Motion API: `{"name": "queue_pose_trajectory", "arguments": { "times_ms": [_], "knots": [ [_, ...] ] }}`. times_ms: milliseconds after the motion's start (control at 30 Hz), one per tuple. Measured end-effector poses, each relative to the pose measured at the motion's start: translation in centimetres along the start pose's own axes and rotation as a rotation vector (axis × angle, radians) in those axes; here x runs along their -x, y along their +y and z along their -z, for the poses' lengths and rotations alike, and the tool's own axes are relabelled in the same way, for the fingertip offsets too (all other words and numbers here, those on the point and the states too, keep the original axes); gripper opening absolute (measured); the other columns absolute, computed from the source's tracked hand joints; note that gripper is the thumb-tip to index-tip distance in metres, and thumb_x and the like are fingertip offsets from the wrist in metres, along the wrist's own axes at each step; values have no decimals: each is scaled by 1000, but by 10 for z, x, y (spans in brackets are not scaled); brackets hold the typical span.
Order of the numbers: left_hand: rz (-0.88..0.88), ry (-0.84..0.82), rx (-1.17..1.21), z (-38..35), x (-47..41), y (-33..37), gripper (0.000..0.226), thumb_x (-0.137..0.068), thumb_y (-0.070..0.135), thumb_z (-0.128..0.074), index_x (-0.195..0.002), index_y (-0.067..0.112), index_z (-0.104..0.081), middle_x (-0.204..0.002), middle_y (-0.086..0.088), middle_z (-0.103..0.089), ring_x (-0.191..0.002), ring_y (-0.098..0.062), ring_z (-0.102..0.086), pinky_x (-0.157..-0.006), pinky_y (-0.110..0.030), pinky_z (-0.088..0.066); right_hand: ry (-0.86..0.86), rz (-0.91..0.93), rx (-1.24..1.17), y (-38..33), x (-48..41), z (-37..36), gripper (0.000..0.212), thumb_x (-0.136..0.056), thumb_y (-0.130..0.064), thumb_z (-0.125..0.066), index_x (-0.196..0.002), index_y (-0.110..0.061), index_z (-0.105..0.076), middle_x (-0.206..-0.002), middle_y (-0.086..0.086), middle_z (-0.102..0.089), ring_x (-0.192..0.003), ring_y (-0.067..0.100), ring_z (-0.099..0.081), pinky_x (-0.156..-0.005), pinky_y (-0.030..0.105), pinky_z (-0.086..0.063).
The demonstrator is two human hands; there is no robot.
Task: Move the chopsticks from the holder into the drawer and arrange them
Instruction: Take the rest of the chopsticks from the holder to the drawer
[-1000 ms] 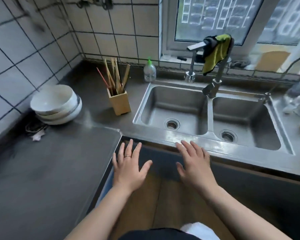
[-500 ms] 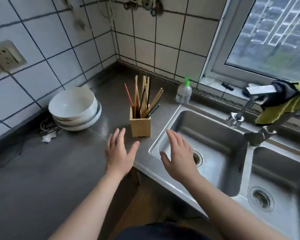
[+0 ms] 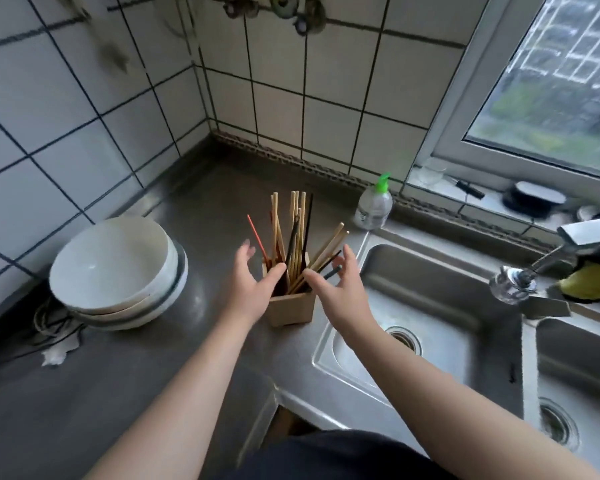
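Chopsticks (image 3: 296, 237) stand bunched in the holder (image 3: 291, 308), a square wooden box on the counter (image 3: 118, 393) between the bowls (image 3: 118, 271) and the sink (image 3: 426, 306). We have our left hand (image 3: 252, 284) at the holder's left side, fingers spread wide, thumb by the rim, gripping nothing. Our right hand (image 3: 342, 289) is spread wide just beside the right side, fingertips among the slanted sticks; we cannot tell whether they touch. A soap bottle (image 3: 374, 204) stands behind, near the wall
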State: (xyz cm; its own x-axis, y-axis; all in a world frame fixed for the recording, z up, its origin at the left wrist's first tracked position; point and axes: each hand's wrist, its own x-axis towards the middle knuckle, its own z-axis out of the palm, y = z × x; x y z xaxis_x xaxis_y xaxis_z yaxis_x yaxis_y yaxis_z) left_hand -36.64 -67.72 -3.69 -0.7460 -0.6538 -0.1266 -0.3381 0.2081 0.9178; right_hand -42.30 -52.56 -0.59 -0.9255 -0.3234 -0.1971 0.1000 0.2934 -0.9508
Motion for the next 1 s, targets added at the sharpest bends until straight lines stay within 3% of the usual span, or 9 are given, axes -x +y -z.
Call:
{"name": "queue_pose_trajectory", "arguments": {
  "times_ms": [67, 133, 167, 267, 433, 567, 667, 833, 1000],
  "knots": [
    [-13, -27, 58, -4, -16, 5, 68, -84, 37, -72, -141, 28, -36, -131, 13, -52, -120, -7, -46, -95, -26, -29, 31, 13, -52, -3, -11, -3, 52, -81, -34, -71, -127, -23, -49, -114, -8, -60, -107, 8, -56, -85, 18, -43],
    [-26, -57, 125, -8, -33, 8, 58, -82, 30, -76, -131, 29, -45, -116, 15, -59, -110, -4, -54, -91, -24, -37, 46, 21, -102, -6, -22, -6, 22, -82, -31, -71, -99, -31, -57, -95, -11, -63, -87, 4, -61, -72, 12, -46],
    [-32, -81, 159, -9, -40, 9, 49, -81, 27, -77, -122, 29, -51, -110, 14, -63, -107, -6, -59, -91, -26, -43, 48, 23, -128, -7, -26, -8, 16, -83, -30, -71, -90, -33, -57, -91, -14, -63, -84, 2, -61, -71, 12, -47],
    [-83, -168, 173, -15, -56, 10, 26, -76, 26, -80, -97, 30, -65, -93, 10, -73, -92, -8, -69, -88, -38, -54, 73, 4, -205, -12, -37, -11, 14, -84, -27, -70, -86, -35, -59, -90, -15, -67, -84, 2, -64, -70, 9, -48],
    [-120, -249, 163, -24, -70, 4, 23, -75, 22, -82, -90, 30, -67, -87, 12, -74, -86, -6, -70, -82, -31, -55, 93, -46, -268, -18, -54, -22, 28, -88, -26, -66, -115, -20, -63, -103, -11, -68, -84, -14, -62, -64, 0, -44],
    [-126, -207, 171, -30, -69, 0, 24, -81, 13, -76, -94, 31, -66, -88, 15, -71, -85, -2, -68, -79, -22, -53, 98, -46, -299, -26, -65, -30, 15, -89, -20, -64, -103, -16, -70, -92, -6, -74, -79, -7, -66, -62, 4, -46],
    [-114, -145, 172, -30, -68, -3, 22, -83, 15, -74, -85, 35, -64, -79, 21, -68, -76, 10, -64, -66, -6, -47, 85, -39, -283, -30, -70, -34, 13, -87, -21, -67, -98, -18, -73, -93, 1, -75, -85, 2, -67, -67, 10, -49],
    [-71, -108, 200, -27, -67, -11, 9, -87, 24, -71, -80, 29, -65, -68, 17, -69, -68, 6, -65, -56, -7, -44, 51, -7, -264, -32, -71, -43, 9, -82, -15, -70, -81, -23, -73, -74, -9, -73, -74, 0, -67, -63, 11, -50],
    [-53, -103, 189, -26, -62, -14, 22, -85, 40, -61, -76, 21, -64, -61, 14, -65, -56, 2, -60, -47, -11, -42, -5, -7, -211, -33, -71, -47, 8, -83, -10, -69, -82, -17, -72, -71, -2, -69, -69, 9, -66, -74, 32, -57]
  ]
}}
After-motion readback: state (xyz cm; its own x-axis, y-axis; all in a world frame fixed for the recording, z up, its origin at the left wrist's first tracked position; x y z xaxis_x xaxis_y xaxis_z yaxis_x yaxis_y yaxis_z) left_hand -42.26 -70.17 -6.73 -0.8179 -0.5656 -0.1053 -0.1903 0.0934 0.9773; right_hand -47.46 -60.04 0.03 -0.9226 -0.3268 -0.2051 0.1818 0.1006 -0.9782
